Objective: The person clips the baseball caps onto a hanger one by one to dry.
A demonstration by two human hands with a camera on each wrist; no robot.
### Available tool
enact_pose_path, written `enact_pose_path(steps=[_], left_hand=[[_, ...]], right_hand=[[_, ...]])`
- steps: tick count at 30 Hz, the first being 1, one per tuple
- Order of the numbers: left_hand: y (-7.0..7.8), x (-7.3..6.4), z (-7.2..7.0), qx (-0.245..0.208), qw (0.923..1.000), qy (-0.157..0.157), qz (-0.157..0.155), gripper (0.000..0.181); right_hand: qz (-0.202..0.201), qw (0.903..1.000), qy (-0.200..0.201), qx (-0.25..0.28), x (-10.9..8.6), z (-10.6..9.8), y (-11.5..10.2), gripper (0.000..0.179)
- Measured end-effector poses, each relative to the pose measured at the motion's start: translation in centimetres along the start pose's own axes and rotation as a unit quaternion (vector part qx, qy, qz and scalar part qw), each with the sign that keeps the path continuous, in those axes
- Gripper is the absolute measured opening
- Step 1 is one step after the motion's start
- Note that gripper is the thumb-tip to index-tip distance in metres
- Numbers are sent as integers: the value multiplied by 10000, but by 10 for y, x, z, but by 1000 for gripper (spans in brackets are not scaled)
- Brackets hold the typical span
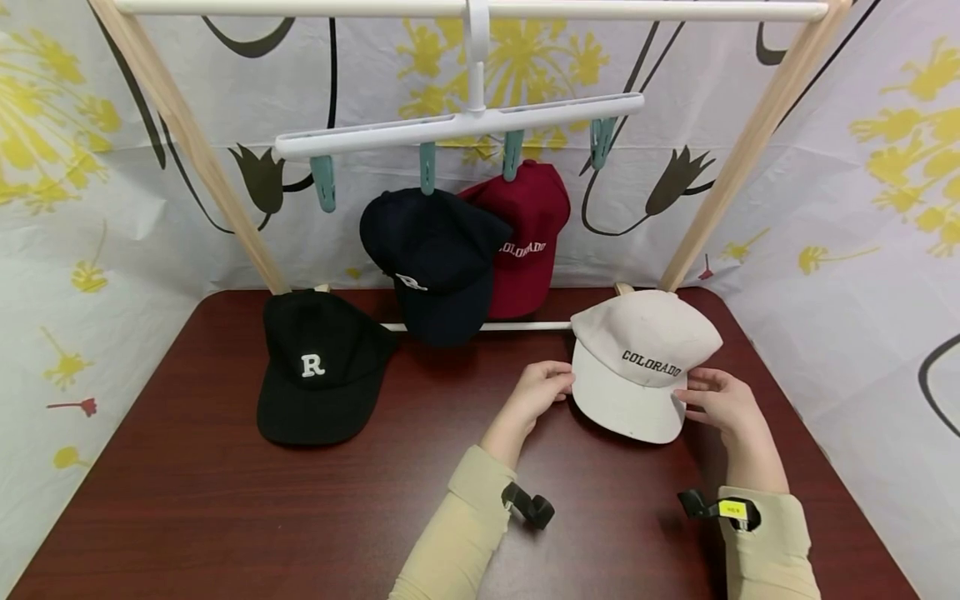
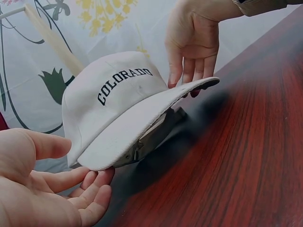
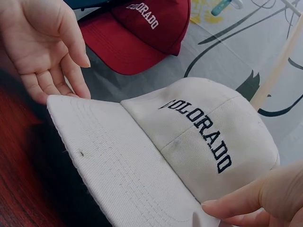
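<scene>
White COLORADO cap (image 1: 645, 358) at far right of bench (image 1: 300, 517), brim facing near. Right hand (image 1: 723, 404) pinches brim's right edge, thumb on top, other fingers below. Left hand (image 1: 535, 392) at brim's left edge: fingers loosely extended, tips touching from underneath, thumb off the brim. Black R cap (image 1: 322, 367) on bench, left. Navy cap (image 1: 438, 267) far middle, overlapping red cap (image 1: 532, 225) behind it. White hanger (image 1: 375, 133) above, teal clips (image 1: 323, 183) on it.

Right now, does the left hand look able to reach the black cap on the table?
Probably yes: bare tabletop lies between the left hand, now at the white cap, and the black cap.
</scene>
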State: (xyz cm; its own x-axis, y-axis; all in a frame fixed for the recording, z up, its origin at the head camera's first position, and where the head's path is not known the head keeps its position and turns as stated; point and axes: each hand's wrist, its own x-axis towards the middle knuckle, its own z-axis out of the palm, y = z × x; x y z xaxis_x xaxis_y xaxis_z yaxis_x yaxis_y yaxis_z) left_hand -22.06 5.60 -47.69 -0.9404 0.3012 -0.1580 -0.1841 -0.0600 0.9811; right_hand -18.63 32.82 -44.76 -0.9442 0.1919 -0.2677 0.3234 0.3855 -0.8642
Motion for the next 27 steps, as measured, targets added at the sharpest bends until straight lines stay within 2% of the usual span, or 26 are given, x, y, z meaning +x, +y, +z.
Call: enact_pose_path(steps=[15, 27], left_hand=[[2, 1, 1, -147, 9998, 96, 0, 28], [4, -1, 2, -178, 9996, 178, 140, 28]], right_hand=[[-211, 9987, 325, -342, 0, 1, -2, 70], [-236, 9989, 395, 16, -4, 0, -8, 74]])
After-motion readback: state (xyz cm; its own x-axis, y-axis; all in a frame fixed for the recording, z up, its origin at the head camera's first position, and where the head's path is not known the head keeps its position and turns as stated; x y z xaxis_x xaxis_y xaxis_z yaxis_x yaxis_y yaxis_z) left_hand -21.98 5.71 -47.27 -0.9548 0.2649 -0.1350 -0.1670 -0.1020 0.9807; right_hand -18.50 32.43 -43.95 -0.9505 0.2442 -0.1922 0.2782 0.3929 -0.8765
